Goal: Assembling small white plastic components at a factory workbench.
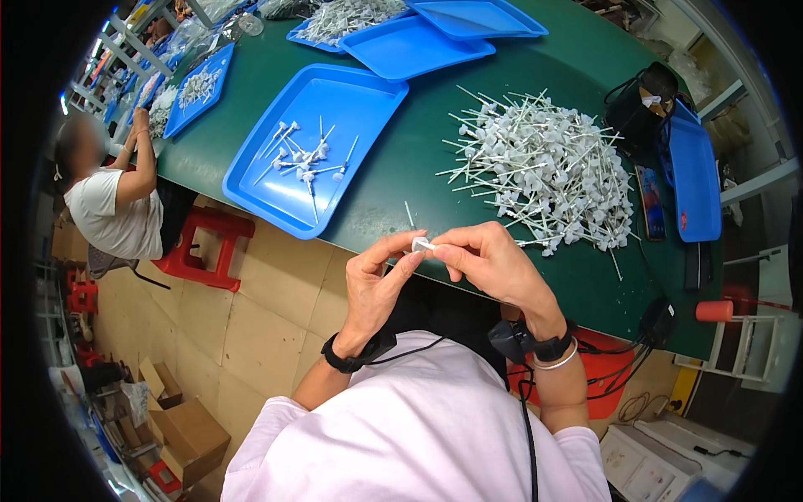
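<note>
My left hand [375, 280] and my right hand [493, 263] meet at the table's near edge. Between their fingertips is a small white plastic piece [421, 244], pinched from both sides; the fingers hide part of it. A thin pale stem [410, 214] sticks up just beyond my left fingertips. To the right of my hands spreads a large heap of white-headed, thin-stemmed plastic pieces [544, 163]. At the left, a blue tray [251, 180] holds several similar pieces [305, 159], lying loose.
More blue trays [418, 50] lie at the back of the green table [502, 67]. Right of the heap are a phone [650, 201], a black bag [642, 105] and a blue tray [696, 184]. At the left, another person [113, 197] sits near a red stool [205, 251]. Cables run from my wrists.
</note>
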`<action>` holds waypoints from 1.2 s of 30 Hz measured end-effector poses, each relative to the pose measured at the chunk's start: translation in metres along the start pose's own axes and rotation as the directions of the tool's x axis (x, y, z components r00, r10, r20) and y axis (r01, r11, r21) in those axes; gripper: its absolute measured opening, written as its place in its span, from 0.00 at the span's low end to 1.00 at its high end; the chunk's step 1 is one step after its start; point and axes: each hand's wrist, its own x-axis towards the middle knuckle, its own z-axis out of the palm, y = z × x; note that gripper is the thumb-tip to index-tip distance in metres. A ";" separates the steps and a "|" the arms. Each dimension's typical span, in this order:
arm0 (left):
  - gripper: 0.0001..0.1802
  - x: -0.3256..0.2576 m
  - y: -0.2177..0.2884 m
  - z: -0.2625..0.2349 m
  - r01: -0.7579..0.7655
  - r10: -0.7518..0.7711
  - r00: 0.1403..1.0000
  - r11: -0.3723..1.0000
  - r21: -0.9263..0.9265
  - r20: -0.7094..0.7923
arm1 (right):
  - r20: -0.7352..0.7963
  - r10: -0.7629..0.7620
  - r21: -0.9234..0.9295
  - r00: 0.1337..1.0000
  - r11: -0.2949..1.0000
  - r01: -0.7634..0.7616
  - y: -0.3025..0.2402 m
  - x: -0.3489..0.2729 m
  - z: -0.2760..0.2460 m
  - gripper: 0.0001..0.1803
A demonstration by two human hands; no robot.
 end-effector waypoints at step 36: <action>0.14 0.003 0.002 0.011 0.055 -0.072 0.991 0.987 -0.154 -0.110 | -0.366 -0.359 -0.562 0.859 0.821 0.104 -0.010 -0.015 0.040 0.08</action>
